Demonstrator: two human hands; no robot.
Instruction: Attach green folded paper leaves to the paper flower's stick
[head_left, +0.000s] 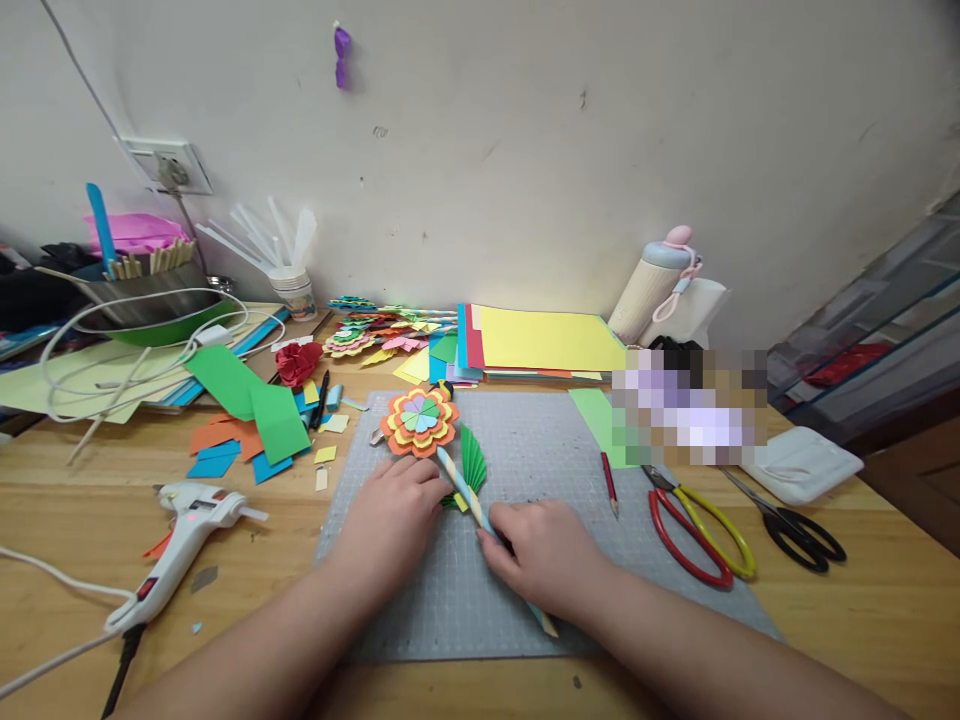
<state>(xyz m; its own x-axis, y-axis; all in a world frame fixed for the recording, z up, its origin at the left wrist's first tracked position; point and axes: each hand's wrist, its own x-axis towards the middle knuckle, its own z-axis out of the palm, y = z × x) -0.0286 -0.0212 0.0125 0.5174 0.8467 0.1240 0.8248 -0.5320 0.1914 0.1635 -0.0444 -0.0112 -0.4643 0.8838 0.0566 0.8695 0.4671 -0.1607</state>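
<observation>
A layered paper flower (420,420) in orange, yellow and pastel colours lies on the grey cutting mat (525,430). Its stem (457,478) is a rolled, striped paper stick slanting down to the right. A pleated green paper leaf (473,460) sits against the stem's right side, and a second green piece shows partly under my fingers on the left. My left hand (397,505) is closed at the stem just below the blossom, its fingertips partly hidden. Lower down, my right hand (544,555) pinches the stem between thumb and curled fingers; the stem's end sticks out beneath it.
At left lie a white hot glue gun (187,535) and green paper (259,400). To the right are a red pencil (609,485), red-and-yellow scissors (690,530) and black scissors (802,535). Behind stand stacked coloured paper (551,340), finished paper flowers (367,335) and a bottle (651,285).
</observation>
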